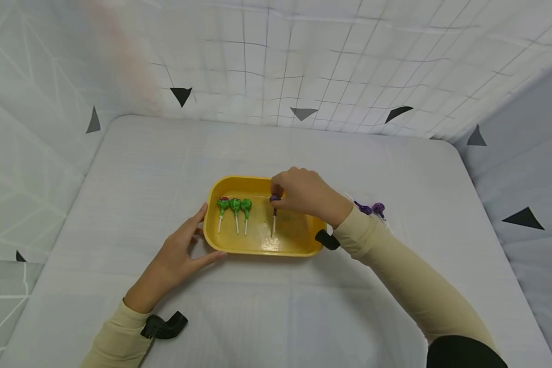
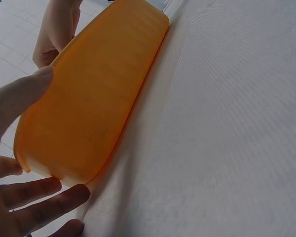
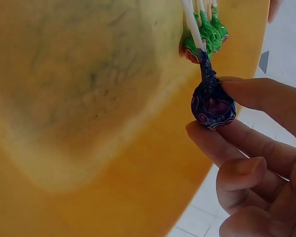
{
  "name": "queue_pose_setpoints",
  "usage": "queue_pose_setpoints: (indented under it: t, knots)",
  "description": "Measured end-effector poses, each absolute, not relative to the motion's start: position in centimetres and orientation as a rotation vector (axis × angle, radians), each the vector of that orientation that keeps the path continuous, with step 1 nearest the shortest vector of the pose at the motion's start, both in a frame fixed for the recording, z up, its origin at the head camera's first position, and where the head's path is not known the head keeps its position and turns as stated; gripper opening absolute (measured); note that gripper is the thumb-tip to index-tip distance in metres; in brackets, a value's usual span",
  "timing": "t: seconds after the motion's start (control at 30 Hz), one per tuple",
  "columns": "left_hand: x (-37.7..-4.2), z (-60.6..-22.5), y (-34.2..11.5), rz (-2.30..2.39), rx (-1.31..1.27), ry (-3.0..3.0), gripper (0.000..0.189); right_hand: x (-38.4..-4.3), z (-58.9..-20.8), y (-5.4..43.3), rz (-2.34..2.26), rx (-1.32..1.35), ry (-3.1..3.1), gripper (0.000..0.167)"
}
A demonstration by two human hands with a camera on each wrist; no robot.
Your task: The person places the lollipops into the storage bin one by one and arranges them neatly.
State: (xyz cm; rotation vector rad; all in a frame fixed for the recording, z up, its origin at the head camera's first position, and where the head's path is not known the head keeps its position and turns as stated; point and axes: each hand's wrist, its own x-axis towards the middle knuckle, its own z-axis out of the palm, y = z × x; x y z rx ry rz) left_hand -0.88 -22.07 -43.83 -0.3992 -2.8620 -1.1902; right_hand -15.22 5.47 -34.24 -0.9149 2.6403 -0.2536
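My right hand is over the right half of a yellow tray. It pinches a purple-wrapped lollipop by its candy head between thumb and fingers, the white stick pointing toward the tray's near side. Three green-wrapped lollipops lie side by side in the left half, sticks toward me; the leftmost also shows some red. At the tray's left end, my left hand rests with fingers spread. Its thumb touches the near wall and its fingertips meet the end wall in the left wrist view.
Right of the tray, beneath the right forearm, more purple lollipops lie on the white-covered table, partly hidden by the sleeve, beside clear plastic. White patterned sheets stand behind the table and at both sides.
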Motion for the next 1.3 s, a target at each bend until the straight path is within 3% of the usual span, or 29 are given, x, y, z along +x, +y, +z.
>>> queue_pose_setpoints:
  t: [1.3]
  knots:
    - [-0.9,-43.9,-22.2,-1.217,-0.402,-2.867,0.112,-16.5,-36.7,1.8,-0.165,-1.021,2.587,0.016]
